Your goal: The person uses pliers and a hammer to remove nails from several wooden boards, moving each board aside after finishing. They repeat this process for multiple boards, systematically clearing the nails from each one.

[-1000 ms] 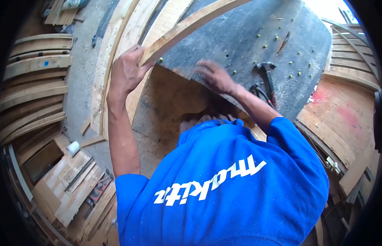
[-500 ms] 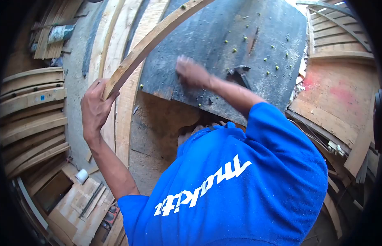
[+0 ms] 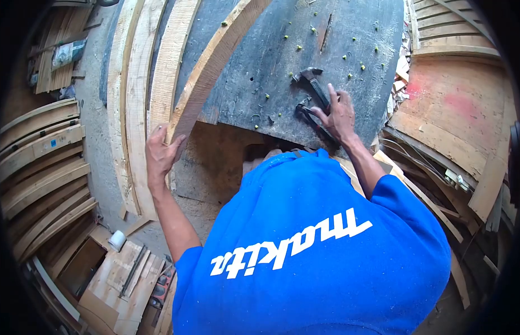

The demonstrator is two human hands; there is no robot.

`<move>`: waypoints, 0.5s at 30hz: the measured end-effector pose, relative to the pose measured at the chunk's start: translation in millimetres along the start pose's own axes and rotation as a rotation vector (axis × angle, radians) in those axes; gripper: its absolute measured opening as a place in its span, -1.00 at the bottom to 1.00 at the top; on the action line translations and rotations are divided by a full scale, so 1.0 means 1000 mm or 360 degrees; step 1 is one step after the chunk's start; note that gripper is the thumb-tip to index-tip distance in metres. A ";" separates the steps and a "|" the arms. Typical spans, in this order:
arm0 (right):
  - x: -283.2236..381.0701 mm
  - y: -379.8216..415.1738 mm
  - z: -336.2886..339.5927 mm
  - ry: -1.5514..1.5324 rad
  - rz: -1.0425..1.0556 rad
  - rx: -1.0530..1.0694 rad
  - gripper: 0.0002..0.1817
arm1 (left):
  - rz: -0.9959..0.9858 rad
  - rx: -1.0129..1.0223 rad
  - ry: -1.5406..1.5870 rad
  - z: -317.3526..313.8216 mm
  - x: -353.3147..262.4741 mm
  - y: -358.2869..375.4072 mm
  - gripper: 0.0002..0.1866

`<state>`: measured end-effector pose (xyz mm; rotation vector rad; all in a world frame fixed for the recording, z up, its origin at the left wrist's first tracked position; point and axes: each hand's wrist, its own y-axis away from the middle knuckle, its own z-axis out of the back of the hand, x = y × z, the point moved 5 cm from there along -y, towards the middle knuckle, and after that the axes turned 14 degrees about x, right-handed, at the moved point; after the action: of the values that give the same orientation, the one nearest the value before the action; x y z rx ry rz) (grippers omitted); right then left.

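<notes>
A long wooden board (image 3: pixel 207 64) slants up from my left hand (image 3: pixel 162 152), whose fingers and thumb grip its near end. My right hand (image 3: pixel 341 116) is over the right part of the dark worktable (image 3: pixel 243 84), fingers apart, holding nothing. Just left of it lies a hammer (image 3: pixel 317 84) with a black head and dark handle. Black pincers (image 3: pixel 313 120) lie below the hammer, beside my right thumb, their handles partly under the hand. Small yellow-green pegs (image 3: pixel 299 48) stick up from the tabletop.
Long pale planks (image 3: pixel 169 61) lie left of the held board. More boards are stacked at the far left (image 3: pixel 42 142). A white roll (image 3: pixel 117 240) stands on wood pieces at the lower left. A plywood panel with pink marks (image 3: pixel 450 123) is at the right.
My right hand has moved right across the table, to beside the hammer and pincers. My left hand and the near end of its board have shifted right and slightly down in view.
</notes>
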<state>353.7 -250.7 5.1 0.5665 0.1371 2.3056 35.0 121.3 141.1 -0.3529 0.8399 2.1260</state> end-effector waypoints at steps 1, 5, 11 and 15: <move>0.006 0.008 0.000 -0.0023 -0.0024 0.0091 0.06 | -0.0011 -0.0076 0.0034 -0.011 -0.004 0.001 -0.60; 0.005 0.021 -0.012 0.0022 -0.0111 0.0172 0.10 | -0.0046 -0.0162 0.0147 -0.068 -0.001 0.003 -0.61; -0.017 0.036 -0.005 0.0001 0.0083 0.0101 -0.19 | -0.0080 -0.0293 0.0190 -0.154 -0.018 0.013 -0.57; -0.013 0.041 -0.008 -0.0031 0.0296 0.0285 -0.48 | 0.0069 -0.0325 0.0159 -0.182 -0.018 0.020 -0.54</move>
<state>331.8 -288.3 3.8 0.7188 0.2948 2.4829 25.0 -20.4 24.3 -0.5555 0.6932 2.2563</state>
